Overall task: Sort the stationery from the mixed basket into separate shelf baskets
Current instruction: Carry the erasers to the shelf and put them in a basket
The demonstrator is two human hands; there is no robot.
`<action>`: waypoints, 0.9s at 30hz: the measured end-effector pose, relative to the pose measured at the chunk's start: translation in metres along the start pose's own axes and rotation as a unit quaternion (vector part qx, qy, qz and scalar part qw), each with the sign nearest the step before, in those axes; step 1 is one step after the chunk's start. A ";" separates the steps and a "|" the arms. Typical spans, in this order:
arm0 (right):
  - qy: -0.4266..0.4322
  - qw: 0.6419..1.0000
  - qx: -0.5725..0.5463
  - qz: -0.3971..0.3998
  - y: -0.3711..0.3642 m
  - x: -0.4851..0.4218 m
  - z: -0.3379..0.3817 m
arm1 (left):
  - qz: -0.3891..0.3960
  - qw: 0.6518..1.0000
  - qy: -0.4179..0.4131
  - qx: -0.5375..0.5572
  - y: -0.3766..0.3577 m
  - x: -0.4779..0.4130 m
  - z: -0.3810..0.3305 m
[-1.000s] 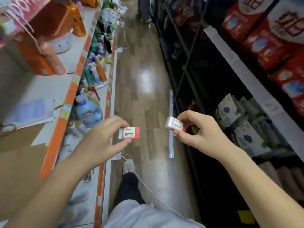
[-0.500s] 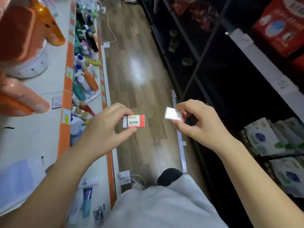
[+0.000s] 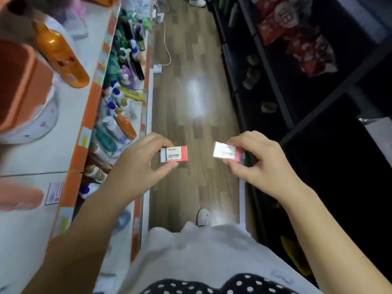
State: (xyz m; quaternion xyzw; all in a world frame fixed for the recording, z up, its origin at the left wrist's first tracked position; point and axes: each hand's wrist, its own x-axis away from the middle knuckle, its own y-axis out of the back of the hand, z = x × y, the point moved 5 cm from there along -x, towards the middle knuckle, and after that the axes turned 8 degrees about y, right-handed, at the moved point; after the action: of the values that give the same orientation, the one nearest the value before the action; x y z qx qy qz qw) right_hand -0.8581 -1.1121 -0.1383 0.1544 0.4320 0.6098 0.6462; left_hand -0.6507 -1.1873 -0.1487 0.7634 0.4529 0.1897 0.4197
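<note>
Wood-plank aisle floor (image 3: 191,81) runs clear between our shelves.
Left hand (image 3: 135,166) pinches a red-and-white 2B eraser (image 3: 174,154); right hand (image 3: 263,164) pinches a second white-sleeved eraser (image 3: 226,153), well apart.

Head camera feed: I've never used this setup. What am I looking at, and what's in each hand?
There is no machine, just one wide-angle camera worn on a person's head, looking forward and down a shop aisle with a wooden floor. The left hand pinches a 2B eraser in a red and white sleeve between thumb and fingers. The right hand pinches a second eraser, its print too blurred to read. The shelf on the left holds bottles; the dark rack on the right holds packets. No basket is in view.
</note>
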 end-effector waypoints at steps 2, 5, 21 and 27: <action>0.015 1.000 -0.004 0.003 0.007 -0.032 -0.020 | -0.020 1.000 0.015 0.002 0.003 -0.035 0.000; 0.026 0.999 -0.017 0.015 0.014 -0.078 -0.049 | -0.042 0.999 0.025 0.014 0.009 -0.080 0.001; 0.056 0.998 -0.013 -0.009 -0.025 -0.351 -0.185 | -0.064 0.997 -0.023 -0.035 0.067 -0.352 0.101; 0.063 0.998 -0.010 -0.008 -0.037 -0.426 -0.221 | -0.040 0.999 -0.001 -0.012 0.076 -0.436 0.140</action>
State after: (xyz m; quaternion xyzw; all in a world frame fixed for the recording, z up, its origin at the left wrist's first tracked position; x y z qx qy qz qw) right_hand -0.9487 -1.5845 -0.1355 0.1063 0.4671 0.6172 0.6242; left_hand -0.7421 -1.6423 -0.1281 0.7396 0.4808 0.1775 0.4362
